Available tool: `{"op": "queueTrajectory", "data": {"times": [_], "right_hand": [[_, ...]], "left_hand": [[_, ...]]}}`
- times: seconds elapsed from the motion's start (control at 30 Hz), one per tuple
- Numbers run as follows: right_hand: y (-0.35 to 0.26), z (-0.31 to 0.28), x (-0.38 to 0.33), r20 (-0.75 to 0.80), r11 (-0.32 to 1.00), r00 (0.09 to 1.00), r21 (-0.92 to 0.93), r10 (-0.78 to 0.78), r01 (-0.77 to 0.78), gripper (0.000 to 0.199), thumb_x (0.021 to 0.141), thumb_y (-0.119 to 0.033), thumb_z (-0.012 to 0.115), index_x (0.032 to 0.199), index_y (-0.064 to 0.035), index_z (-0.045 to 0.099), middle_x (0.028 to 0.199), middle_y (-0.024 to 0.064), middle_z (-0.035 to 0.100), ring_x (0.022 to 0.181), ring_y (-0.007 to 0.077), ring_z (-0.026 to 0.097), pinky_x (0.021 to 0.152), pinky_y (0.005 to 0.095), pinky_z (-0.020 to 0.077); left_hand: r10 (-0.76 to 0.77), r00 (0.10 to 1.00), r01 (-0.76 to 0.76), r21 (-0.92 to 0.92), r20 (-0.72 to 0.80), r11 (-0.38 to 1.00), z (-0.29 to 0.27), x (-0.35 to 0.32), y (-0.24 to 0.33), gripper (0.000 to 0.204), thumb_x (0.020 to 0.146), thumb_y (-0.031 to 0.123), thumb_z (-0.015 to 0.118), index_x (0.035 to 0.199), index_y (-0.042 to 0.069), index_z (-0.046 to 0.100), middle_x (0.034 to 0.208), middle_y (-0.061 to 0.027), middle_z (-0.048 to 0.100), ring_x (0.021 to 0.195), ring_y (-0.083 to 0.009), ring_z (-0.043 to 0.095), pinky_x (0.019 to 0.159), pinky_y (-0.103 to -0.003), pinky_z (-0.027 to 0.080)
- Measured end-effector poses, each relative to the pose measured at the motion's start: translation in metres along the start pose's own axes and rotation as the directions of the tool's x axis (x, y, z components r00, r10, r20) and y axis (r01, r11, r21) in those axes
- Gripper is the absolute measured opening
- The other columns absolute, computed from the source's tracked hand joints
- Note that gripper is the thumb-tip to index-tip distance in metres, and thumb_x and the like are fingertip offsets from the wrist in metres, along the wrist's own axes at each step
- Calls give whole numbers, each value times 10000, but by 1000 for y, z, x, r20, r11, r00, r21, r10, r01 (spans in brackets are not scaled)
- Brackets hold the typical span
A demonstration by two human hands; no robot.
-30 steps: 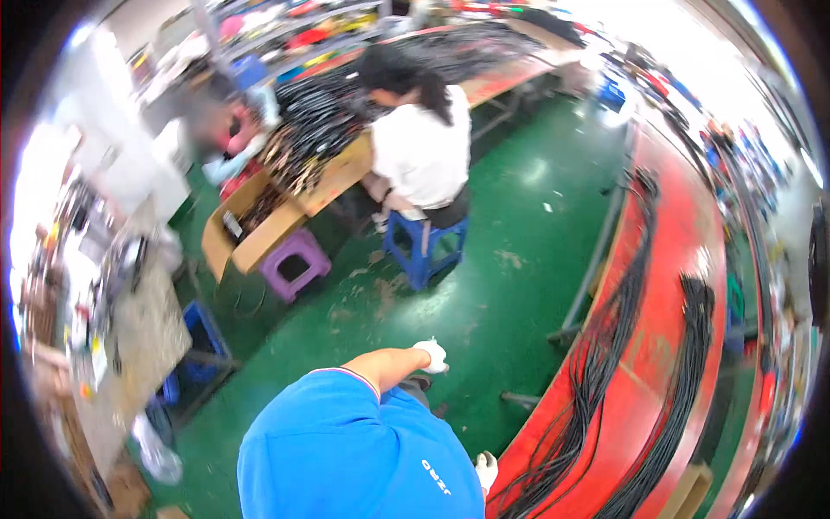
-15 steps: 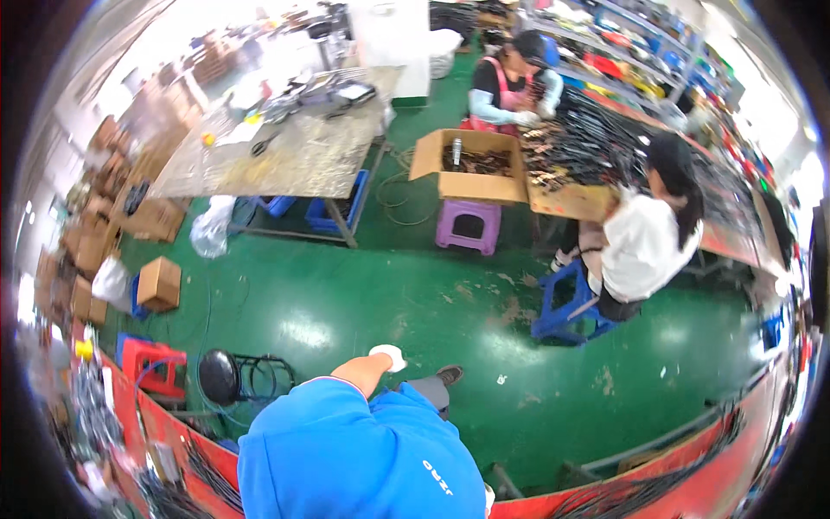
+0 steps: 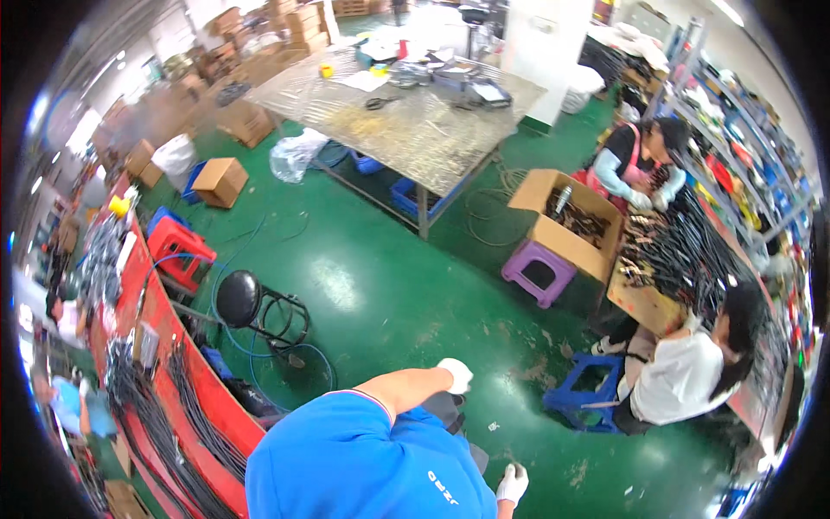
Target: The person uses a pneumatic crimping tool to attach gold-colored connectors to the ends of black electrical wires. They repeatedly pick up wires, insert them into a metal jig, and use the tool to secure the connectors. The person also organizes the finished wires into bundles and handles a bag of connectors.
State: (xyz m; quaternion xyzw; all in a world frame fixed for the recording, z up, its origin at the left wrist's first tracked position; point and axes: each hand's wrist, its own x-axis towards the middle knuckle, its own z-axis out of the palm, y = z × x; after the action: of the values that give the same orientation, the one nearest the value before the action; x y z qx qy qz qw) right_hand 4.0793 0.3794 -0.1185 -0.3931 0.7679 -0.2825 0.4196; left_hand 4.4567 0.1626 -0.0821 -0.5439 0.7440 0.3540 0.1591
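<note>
Both my hands wear white gloves and hang over the green floor, apart from any object. My left hand is in front of my body, at the end of a bare forearm below a blue sleeve. Its fingers face away and cannot be made out. My right hand is low at the lower edge, fingers curled in, with nothing visible in it. Nearest on the left is a round black stool; to the right stands a blue plastic stool with a co-worker in white seated on it.
A metal-topped table stands ahead. An open carton sits on a purple stool. Another co-worker in pink stands by a bench of black cables. A red bench with cables runs along the left; a blue hose crosses the floor.
My view has turned left, so the table, carton and co-workers appear farther right and more of the red bench shows. My right hand has come into view.
</note>
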Motion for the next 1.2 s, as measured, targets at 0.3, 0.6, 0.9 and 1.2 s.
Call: {"op": "queueTrajectory", "data": {"times": [0.3,0.6,0.9,1.2], "right_hand": [[-263,122,-5,712,834,558,70,-426,547,244,942,-165,697,1088,29,727,951,107,731,863,165,676,826,310,549],[-283,224,-60,956,501,-16,168,-294,849,244,916,-217,714,1099,-62,758,1012,145,731,900,275,717,845,367,564],[-328,345,-114,984,434,-166,121,67,893,248,924,-164,641,1089,0,726,992,175,758,904,218,717,852,342,555],[-397,508,-184,962,325,-178,104,207,940,286,946,-185,605,1128,12,706,1023,173,757,954,241,715,868,367,545]], "left_hand": [[-81,991,37,-353,-110,935,74,-39,51,216,791,277,626,909,180,778,1002,-59,777,1014,-251,731,886,-373,570],[-192,915,-97,-656,-355,748,198,-52,-29,172,861,268,570,958,175,677,1090,-38,708,1054,-223,645,973,-418,518],[-280,795,75,-371,-538,926,224,-47,-120,163,802,253,602,922,192,693,991,-35,698,1021,-222,644,964,-410,522],[-452,636,-171,-686,-625,707,214,-126,-272,133,710,226,664,841,206,668,899,34,667,938,-164,634,842,-339,525]]}}
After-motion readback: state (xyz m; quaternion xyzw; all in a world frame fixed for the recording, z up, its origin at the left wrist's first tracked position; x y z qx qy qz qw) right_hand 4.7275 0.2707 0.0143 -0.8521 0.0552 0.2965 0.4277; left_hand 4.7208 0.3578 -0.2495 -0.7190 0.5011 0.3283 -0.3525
